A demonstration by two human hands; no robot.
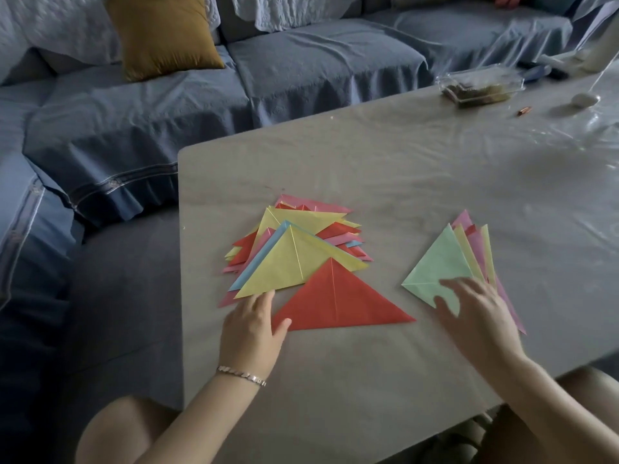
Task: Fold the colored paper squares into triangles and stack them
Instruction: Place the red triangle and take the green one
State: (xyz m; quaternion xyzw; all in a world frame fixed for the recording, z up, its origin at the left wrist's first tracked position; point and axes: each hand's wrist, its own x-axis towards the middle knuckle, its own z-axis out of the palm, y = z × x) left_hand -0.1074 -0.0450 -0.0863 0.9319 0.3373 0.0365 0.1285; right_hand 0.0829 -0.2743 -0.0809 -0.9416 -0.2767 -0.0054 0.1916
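A red folded triangle (338, 301) lies flat on the table, its top tip overlapping the stack of folded triangles (294, 249), which has a yellow one on top. My left hand (251, 326) rests with straight fingers at the red triangle's left corner, thumb touching the paper. To the right is a fanned pile of unfolded squares (469, 259), green sheet (438, 266) on top. My right hand (479, 316) lies over the near corner of the green sheet with spread fingers; its image is slightly blurred.
The grey table (385, 182) has its left edge near the stack. A clear plastic box (480, 87), a small white object (584, 99) and an orange bit (523, 111) sit far right. A blue sofa (201, 105) with a mustard cushion (164, 35) lies behind.
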